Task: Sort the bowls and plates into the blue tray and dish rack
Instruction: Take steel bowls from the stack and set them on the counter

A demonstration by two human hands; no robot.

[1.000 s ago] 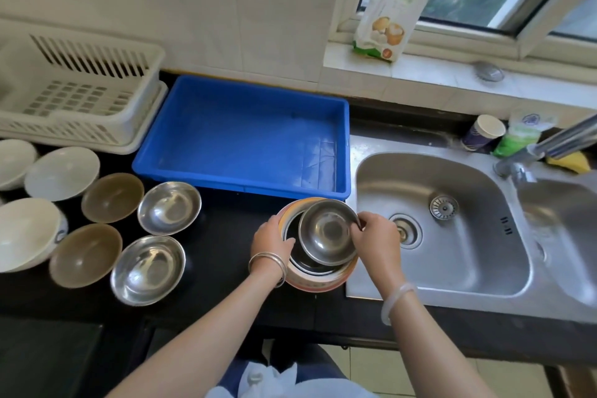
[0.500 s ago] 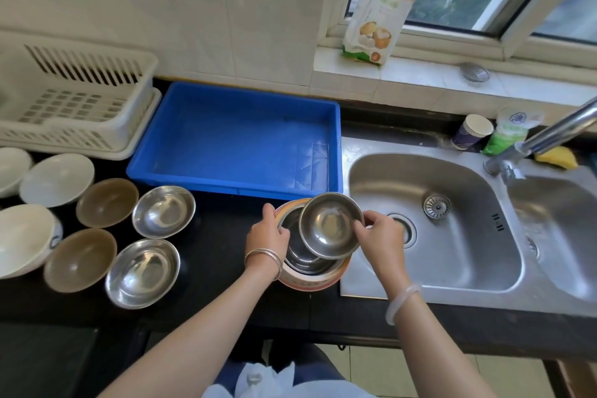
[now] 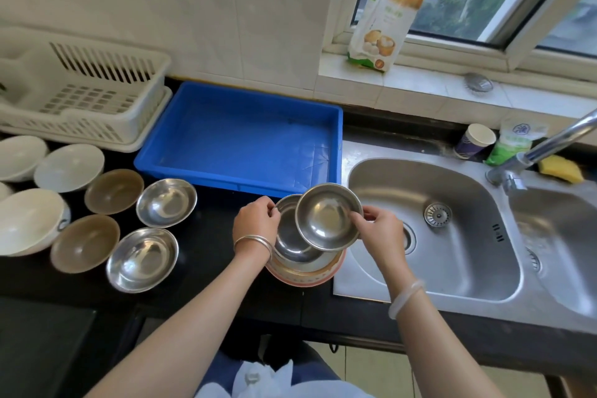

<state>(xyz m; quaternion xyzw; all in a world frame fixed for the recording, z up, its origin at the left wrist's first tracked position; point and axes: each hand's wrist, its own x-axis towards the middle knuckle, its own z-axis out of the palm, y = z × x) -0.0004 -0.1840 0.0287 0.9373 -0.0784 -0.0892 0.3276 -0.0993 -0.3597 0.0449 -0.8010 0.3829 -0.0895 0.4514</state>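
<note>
the right hand pinched the rim of a steel bowl, tilted above the stack on the counter; the left hand gripped the stack's top bowl. best to steady the stack while lifting clear. the blue tray and dish rack held nothing.
</note>
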